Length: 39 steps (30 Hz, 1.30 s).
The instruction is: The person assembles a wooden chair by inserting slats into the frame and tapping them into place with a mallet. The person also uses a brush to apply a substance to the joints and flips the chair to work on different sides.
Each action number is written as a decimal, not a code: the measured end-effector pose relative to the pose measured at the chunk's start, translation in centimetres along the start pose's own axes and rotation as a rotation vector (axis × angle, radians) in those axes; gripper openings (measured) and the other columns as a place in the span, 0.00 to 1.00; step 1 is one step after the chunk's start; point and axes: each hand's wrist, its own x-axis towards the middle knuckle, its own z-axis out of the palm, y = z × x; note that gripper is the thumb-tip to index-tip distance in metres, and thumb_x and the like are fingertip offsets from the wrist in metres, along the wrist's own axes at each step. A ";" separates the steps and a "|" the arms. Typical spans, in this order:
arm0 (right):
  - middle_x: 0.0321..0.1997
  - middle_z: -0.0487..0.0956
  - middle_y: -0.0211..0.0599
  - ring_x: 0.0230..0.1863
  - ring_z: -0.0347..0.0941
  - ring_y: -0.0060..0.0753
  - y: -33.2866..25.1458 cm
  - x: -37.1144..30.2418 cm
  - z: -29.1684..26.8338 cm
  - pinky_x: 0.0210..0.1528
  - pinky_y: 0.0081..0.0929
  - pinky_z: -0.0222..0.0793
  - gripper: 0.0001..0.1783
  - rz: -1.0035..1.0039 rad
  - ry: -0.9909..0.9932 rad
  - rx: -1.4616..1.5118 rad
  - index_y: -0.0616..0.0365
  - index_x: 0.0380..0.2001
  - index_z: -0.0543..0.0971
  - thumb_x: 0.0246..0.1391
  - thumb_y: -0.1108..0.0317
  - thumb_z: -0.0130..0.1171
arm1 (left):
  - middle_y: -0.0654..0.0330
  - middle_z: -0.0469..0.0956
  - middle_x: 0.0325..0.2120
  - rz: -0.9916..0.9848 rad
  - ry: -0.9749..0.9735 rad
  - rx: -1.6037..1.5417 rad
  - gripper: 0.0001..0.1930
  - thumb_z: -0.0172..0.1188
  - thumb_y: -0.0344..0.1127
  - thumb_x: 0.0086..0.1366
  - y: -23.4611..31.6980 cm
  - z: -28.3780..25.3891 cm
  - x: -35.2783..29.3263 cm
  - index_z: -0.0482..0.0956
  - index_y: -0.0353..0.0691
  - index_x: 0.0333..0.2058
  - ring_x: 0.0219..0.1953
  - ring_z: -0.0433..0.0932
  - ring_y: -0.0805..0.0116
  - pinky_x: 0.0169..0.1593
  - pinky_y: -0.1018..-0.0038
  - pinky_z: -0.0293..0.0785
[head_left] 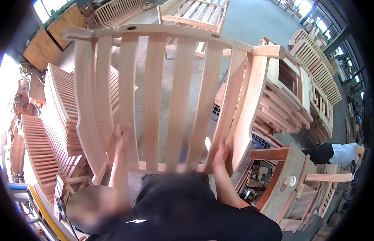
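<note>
A large, pale slatted wooden bench frame [155,100] fills the middle of the head view, held up in front of my body. It has wide lengthwise slats, curved side boards and a top rail with small dark slots. My left hand [122,135] grips a slat near the left side, low on the frame. On the opposite side, my right hand [222,153] closes on the slat beside the right side board. Both hands' fingers are partly hidden behind the wood.
Slatted wooden panels [46,154] are stacked at the left. A wooden slatted bench [195,16] stands ahead. At the right are stacked wooden parts [281,106] and a workbench [284,182] with a roll of tape [290,180]. Another person [340,154] is at the far right.
</note>
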 end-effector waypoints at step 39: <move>0.51 0.81 0.43 0.51 0.76 0.32 17.8 66.8 34.4 0.53 0.30 0.70 0.22 0.392 0.104 -0.468 0.61 0.52 0.79 0.63 0.55 0.61 | 0.55 0.80 0.49 -0.399 -0.715 0.282 0.34 0.65 0.57 0.63 -21.5 55.1 75.3 0.75 0.36 0.58 0.58 0.73 0.63 0.61 0.62 0.68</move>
